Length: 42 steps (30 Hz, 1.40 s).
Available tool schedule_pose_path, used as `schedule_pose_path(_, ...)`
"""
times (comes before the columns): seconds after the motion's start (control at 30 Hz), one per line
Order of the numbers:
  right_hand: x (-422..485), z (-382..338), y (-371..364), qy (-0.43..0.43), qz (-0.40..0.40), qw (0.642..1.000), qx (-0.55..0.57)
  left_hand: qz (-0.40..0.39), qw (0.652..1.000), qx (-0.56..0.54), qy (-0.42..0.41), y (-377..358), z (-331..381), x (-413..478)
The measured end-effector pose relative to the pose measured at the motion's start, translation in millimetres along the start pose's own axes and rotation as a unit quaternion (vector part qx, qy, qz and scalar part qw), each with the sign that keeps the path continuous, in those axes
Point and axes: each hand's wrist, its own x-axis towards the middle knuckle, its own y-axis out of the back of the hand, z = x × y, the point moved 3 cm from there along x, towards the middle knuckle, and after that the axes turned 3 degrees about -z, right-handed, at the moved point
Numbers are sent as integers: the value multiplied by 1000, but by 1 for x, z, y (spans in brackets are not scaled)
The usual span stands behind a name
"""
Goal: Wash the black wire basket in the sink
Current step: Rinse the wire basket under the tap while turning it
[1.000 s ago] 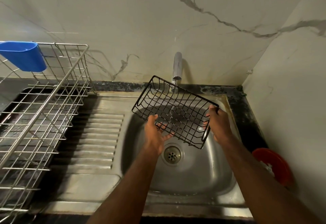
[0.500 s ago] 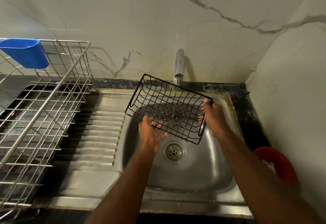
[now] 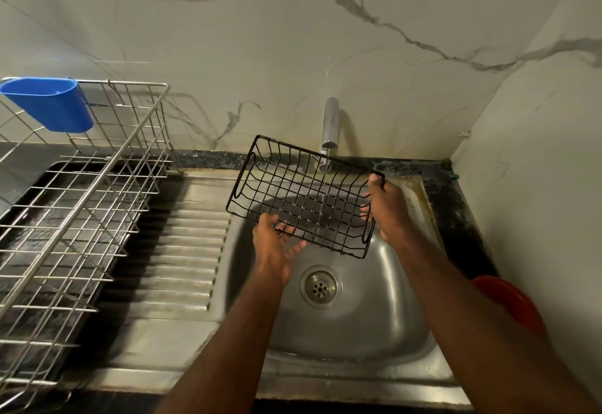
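I was looking down at a home kitchen: a steel sink (image 3: pixel 374 332) with ribbed drainboard (image 3: pixel 182 260), a running tap (image 3: pixel 330 123), a wire dish rack (image 3: pixel 81 205), and marble-patterned wall tiles (image 3: pixel 391 55).

Black wire basket (image 3: pixel 303 198), blue cup (image 3: pixel 52 106), steel sink (image 3: pixel 374 316), grey-veined marble wall (image 3: pixel 293 55).

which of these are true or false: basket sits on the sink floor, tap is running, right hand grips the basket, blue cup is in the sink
1. The black wire basket rests on the floor of the steel sink. False: it is held above it.
2. The chrome tap is running. True.
3. The right hand grips the basket's end. True.
4. The blue plastic cup lies in the sink. False: it hangs on the silver wire dish rack.
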Motion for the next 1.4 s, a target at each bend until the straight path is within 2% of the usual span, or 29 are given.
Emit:
schedule_pose_path(0.27, 12, -4, 6, 7, 6, 1000, 4, -13, 1000, -27, 0, -9, 0, -3)
schedule_pose_path(1.4, 14, -24, -20, -14, -25, 1000, -5, 23, 995, -90, -26, -2, 6, 2)
